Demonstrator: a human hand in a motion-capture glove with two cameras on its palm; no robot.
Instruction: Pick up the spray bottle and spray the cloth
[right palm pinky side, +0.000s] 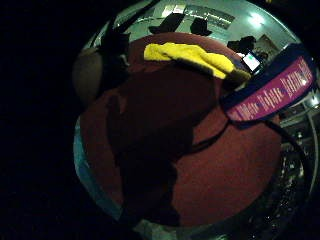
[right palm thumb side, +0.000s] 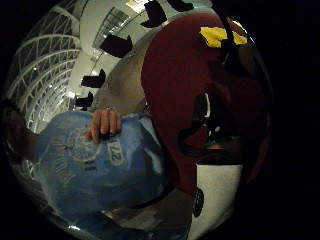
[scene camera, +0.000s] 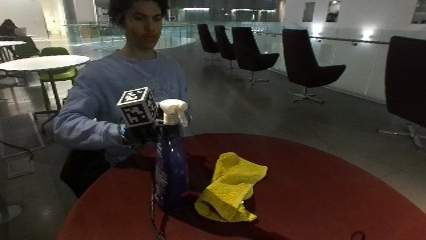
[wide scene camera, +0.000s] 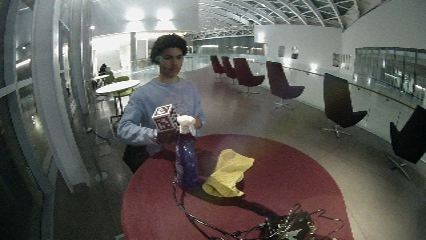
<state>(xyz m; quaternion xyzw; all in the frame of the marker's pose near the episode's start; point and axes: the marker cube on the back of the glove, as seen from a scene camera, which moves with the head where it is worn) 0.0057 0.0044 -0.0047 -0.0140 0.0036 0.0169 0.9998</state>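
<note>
Reaching in from the tabletop's (scene camera: 319, 200) person-side edge, the gloved right hand (scene camera: 140, 134) sits at the neck of the spray bottle (scene camera: 170, 165), just under its white trigger head; whether the fingers have curled round it I cannot tell. The bottle stands upright, long axis vertical. Just beside it, further right, lies the crumpled yellow cloth (scene camera: 233, 187), so the nozzle likely needs turning that way.

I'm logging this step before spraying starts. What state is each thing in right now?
Blue plastic spray bottle with white trigger head: upright on the table, base down.
Crumpled yellow cloth: bunched up beside the bottle.
Black-gloved right hand: at the bottle's neck; grip unclear.
Round red table: bears both.
</note>
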